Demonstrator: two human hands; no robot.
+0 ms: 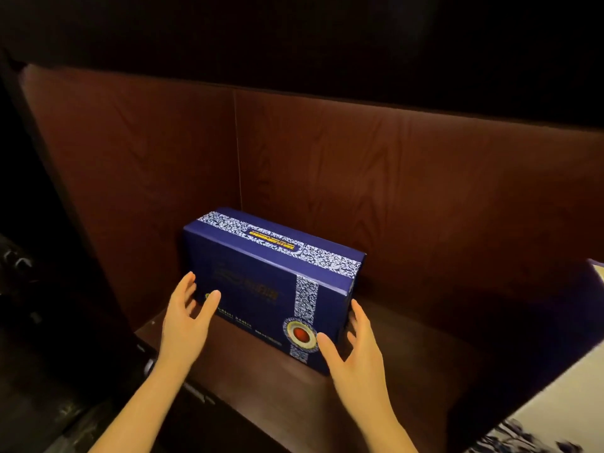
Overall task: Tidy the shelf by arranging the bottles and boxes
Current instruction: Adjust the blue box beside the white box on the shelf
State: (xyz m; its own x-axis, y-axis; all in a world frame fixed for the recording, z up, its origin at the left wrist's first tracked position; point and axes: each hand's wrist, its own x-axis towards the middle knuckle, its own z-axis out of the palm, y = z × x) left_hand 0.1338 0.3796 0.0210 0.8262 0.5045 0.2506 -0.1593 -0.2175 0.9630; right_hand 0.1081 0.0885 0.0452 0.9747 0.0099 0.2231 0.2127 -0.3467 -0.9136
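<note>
Blue box (261, 289) on shelf (408, 371), between spread left hand (187, 322) and right hand (354, 351).

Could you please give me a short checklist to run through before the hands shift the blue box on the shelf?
1. Left hand open at the blue box's left end: ok.
2. Right hand open at its right end: ok.
3. Firm contact on both ends: cannot tell.
4. Box lies flat on the shelf: ok.
5. Bare shelf to the right of the box: ok.
6. Box's weight or contents: cannot tell.
</note>
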